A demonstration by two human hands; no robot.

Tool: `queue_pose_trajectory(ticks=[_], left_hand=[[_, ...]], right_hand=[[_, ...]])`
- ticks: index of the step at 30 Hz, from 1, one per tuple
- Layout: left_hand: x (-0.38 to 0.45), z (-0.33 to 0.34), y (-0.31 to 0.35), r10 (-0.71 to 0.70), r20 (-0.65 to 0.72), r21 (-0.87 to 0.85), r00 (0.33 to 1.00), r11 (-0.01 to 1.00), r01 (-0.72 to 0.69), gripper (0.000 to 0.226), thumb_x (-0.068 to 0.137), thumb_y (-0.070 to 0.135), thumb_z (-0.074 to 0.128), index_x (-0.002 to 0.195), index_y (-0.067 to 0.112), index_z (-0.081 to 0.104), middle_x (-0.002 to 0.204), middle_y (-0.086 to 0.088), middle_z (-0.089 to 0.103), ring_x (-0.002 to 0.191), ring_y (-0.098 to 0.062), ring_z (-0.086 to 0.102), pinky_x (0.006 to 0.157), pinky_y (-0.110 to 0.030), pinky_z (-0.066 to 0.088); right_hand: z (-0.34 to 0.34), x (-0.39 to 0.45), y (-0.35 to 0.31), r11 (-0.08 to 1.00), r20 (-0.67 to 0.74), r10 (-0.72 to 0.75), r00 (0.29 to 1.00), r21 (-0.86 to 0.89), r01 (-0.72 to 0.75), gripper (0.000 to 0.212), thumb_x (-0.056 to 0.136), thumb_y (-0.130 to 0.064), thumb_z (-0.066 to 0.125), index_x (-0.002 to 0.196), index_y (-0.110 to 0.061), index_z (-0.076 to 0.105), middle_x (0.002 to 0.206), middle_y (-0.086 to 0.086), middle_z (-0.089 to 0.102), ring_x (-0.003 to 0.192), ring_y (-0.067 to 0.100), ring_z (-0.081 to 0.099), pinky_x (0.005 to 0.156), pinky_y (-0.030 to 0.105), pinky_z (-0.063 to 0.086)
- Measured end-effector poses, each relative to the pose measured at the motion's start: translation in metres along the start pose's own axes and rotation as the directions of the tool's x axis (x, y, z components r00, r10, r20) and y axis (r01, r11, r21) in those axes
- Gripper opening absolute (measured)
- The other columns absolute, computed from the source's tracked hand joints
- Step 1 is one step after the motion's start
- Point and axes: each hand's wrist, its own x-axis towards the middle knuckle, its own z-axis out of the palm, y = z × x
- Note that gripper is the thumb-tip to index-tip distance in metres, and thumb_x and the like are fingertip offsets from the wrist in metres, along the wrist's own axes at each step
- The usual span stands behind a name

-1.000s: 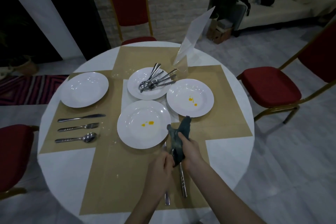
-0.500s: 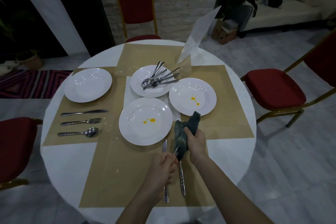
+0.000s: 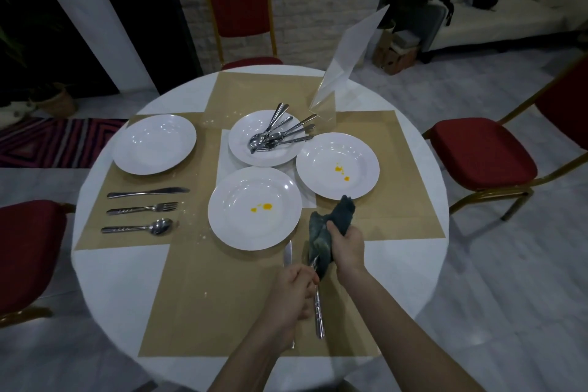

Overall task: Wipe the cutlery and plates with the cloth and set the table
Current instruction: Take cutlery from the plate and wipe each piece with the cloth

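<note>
1. Cutlery piece, a slim steel utensil (image 3: 319,312), runs lengthwise toward the bottom of the frame; left hand (image 3: 291,299) clasps its middle, right hand (image 3: 346,248) clenches the dark grey cloth (image 3: 324,232) around its upper end, lower centre.
2. Counted: four white round plates, two stained; one set place at left; a loose knife (image 3: 288,256) by the hands.

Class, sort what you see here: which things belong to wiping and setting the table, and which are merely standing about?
Belongs to the job:
cloth in the right hand
fork held by the left hand
stained plates
plate of cutlery
clean plate
laid knife

Merely about:
clear sign stand
red chairs
sofa
</note>
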Motion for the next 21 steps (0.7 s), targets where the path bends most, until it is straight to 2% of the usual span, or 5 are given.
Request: queue_pose_trajectory(ticks=[7,13,16,19,21], left_hand=[[0.003,-0.008,0.008,0.095,-0.066,0.086,0.993,0.992,-0.089,0.027,0.101,0.012,0.034,0.076,0.013,0.043,0.051,0.005,0.034,0.044,-0.006,0.024,0.044,-0.02,0.019],[-0.011,-0.006,0.003,0.024,-0.02,-0.045,1.0,0.999,-0.025,0.024,0.099,0.013,0.042,0.076,0.01,0.05,0.048,0.007,0.033,0.041,-0.006,0.022,0.04,-0.019,0.016],[-0.007,-0.006,0.009,0.076,-0.044,0.013,0.996,0.997,-0.076,0.024,0.099,0.014,0.042,0.076,0.01,0.05,0.05,0.006,0.033,0.042,-0.006,0.024,0.041,-0.02,0.018],[0.0,-0.01,0.013,0.151,-0.096,0.096,0.984,0.985,-0.142,0.023,0.098,0.011,0.038,0.076,0.012,0.045,0.054,0.004,0.035,0.046,-0.007,0.026,0.045,-0.021,0.022],[0.005,-0.016,0.014,0.176,-0.134,0.129,0.975,0.979,-0.159,0.024,0.098,0.01,0.036,0.075,0.013,0.042,0.056,0.004,0.036,0.049,-0.008,0.028,0.047,-0.022,0.023]], right_hand=[[0.025,-0.027,0.012,0.964,0.235,0.156,0.959,0.175,-0.199,0.024,0.089,-0.025,0.068,0.096,-0.002,0.068,0.091,0.018,0.072,0.086,0.031,0.07,0.082,0.042,0.056],[0.014,-0.005,-0.008,0.989,0.049,0.121,0.991,0.085,-0.125,0.016,0.093,-0.018,0.063,0.084,-0.004,0.061,0.085,0.016,0.067,0.07,0.021,0.064,0.058,0.028,0.051],[0.018,-0.005,-0.012,0.983,0.04,0.119,0.992,0.138,-0.123,0.025,0.093,-0.021,0.062,0.099,0.003,0.064,0.097,0.021,0.069,0.081,0.027,0.066,0.075,0.038,0.055],[0.029,-0.022,-0.008,0.915,0.273,0.235,0.933,0.263,-0.308,0.042,0.092,-0.037,0.063,0.116,-0.004,0.063,0.111,0.016,0.069,0.102,0.029,0.066,0.094,0.042,0.052],[0.036,-0.032,-0.003,0.906,0.36,0.258,0.896,0.231,-0.354,0.044,0.091,-0.04,0.063,0.118,-0.006,0.063,0.11,0.015,0.071,0.102,0.028,0.068,0.087,0.037,0.054]])
